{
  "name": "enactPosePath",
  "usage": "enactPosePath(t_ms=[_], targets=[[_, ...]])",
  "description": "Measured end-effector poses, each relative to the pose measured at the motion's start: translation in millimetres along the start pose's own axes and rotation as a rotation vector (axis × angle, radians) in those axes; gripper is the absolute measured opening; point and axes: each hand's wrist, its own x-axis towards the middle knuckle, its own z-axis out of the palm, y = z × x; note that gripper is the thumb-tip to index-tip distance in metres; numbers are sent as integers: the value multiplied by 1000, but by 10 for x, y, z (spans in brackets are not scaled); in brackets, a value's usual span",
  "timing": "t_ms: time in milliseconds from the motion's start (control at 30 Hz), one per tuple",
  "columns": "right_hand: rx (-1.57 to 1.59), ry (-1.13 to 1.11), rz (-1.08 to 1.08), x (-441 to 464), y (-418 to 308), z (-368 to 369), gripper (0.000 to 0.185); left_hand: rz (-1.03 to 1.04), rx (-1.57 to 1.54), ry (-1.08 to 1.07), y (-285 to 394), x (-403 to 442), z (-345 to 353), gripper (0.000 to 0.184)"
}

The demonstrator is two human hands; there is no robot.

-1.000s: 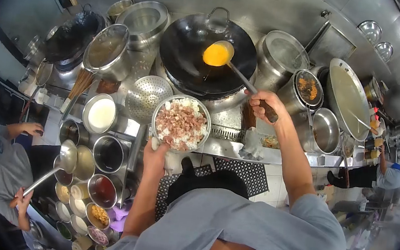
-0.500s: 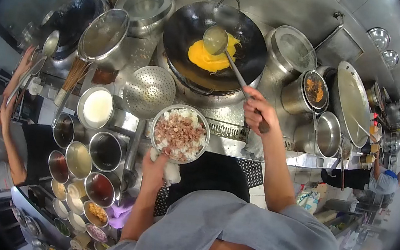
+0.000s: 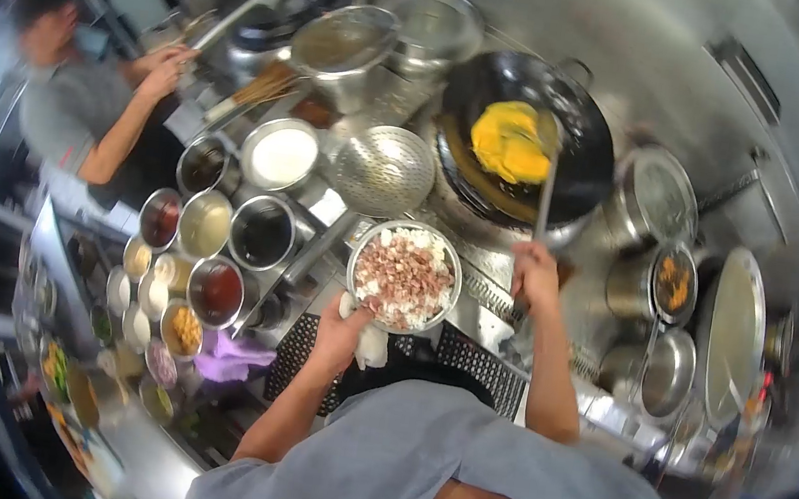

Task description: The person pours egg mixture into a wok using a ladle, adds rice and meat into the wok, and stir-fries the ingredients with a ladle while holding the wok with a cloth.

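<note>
My left hand [image 3: 338, 334] grips the near-left rim of a metal bowl [image 3: 456, 287], with a whitish cloth [image 3: 371, 347] bunched under the fingers. White rice topped with chopped pinkish meat [image 3: 404, 272] fills the bowl. My right hand [image 3: 535, 276] is wrapped round the handle of a ladle [image 3: 545, 193], whose head is in the black wok [image 3: 590, 143]. Beside the ladle head, yellow egg [image 3: 511, 143] is spread in folds on the wok's surface. A perforated strainer [image 3: 385, 169] lies between the wok and the sauce pots.
Left of the bowl stand several pots of sauces and ingredients, among them a white one [image 3: 281, 153]. Lidded pots [image 3: 664, 199] and a large pan [image 3: 731, 339] stand at the right. A co-worker [image 3: 76, 96] at the left holds a long ladle [image 3: 239, 14].
The view has turned, shifting the wok rightward. The egg has gone from the ladle into the wok and spread into folds. The ladle head has moved to the egg's right side. The bowl stays held.
</note>
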Motion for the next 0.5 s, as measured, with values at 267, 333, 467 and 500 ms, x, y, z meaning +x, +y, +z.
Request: enactPosePath(t_ms=[267, 333, 467, 500], targets=[[-696, -20, -68, 305, -296, -562, 35, 69, -122, 353, -328, -383, 173, 31], [-917, 128, -533, 701, -161, -676, 35, 130, -251, 436, -531, -358, 231, 30], [-501, -185, -755, 102, -647, -198, 37, 219, -508, 624, -1017, -971, -173, 28], [-532, -383, -658, 22, -628, -41, 36, 236, -513, 683, -1094, -1136, -274, 27]])
